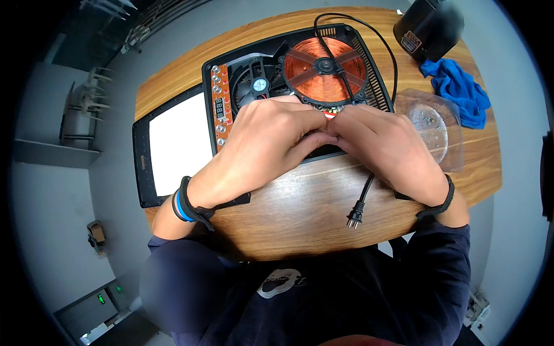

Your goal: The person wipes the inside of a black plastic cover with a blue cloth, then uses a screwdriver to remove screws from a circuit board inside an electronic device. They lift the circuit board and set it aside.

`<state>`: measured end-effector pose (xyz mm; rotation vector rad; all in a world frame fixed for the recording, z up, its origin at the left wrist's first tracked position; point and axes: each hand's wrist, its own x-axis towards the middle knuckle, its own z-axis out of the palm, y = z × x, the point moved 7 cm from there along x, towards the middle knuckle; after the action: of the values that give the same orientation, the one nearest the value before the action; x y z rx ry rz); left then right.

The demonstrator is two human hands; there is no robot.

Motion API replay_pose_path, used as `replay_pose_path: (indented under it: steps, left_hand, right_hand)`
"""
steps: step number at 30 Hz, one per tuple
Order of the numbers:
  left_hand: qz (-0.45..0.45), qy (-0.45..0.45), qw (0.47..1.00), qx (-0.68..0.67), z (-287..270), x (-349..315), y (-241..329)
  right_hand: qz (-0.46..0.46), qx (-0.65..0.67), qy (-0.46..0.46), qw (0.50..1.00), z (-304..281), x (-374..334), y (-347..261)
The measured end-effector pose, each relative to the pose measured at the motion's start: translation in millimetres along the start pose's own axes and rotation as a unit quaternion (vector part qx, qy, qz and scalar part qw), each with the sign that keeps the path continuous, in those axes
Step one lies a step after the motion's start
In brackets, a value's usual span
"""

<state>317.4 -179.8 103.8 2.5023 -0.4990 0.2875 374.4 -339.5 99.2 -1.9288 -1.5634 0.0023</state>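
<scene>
An opened induction cooker (pixel 210 64) lies on the table, showing a round copper coil (pixel 300 55), a black fan (pixel 261 85) and an orange control board (pixel 220 92) with a small display. Over its near edge, my left hand (pixel 276 130) and my right hand (pixel 384 138) meet with fingertips pinched together. A small red-and-white bit (pixel 330 115) shows between them; the rest of whatever they hold is hidden behind my fingers. Part of a circuit board (pixel 333 109) peeks out just beyond the fingertips. The black power plug (pixel 355 216) lies below my right hand.
Left of the cooker lies a black-framed panel (pixel 141 167) with a bright white face. To the right are a clear plastic tray (pixel 453 153), a crumpled blue cloth (pixel 459 89) and a black container (pixel 424 32). The black cord (pixel 388 49) loops over the coil.
</scene>
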Motion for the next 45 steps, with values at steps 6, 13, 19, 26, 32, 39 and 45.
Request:
replay_pose_path:
  steps: [6, 13, 19, 26, 32, 39, 45]
  left_hand:
    - [-0.073, -0.044, 0.993, -0.085, 11.1, -5.1, -15.1]
    - [0.009, -0.150, 0.989, -0.009, 40.3, -20.3, -10.4]
    - [0.028, -0.252, 0.967, 0.011, 61.3, -32.6, -14.5]
    - [0.035, -0.256, 0.966, 0.029, 60.8, -31.6, -16.2]
    - [0.057, -0.236, 0.969, 0.046, 59.3, -34.7, -15.8]
    - [0.072, -0.222, 0.967, 0.098, 56.7, -40.1, -12.5]
    - [0.051, -0.252, 0.961, 0.100, 49.2, -49.8, -10.5]
  right_hand:
    - [-0.015, 0.021, 0.015, 1.000, -6.1, 3.5, 2.0]
    - [0.060, -0.079, -0.031, 0.995, -46.0, -8.9, 41.3]
    - [0.214, -0.149, -0.118, 0.958, -83.6, -47.2, 98.7]
    - [0.273, -0.177, -0.167, 0.931, -92.7, -69.4, 126.9]
    - [0.305, -0.195, -0.153, 0.920, -95.3, -76.6, 130.0]
    - [0.284, -0.187, -0.107, 0.934, -87.9, -58.5, 113.5]
    - [0.121, -0.157, -0.122, 0.973, -40.6, -25.8, 57.4]
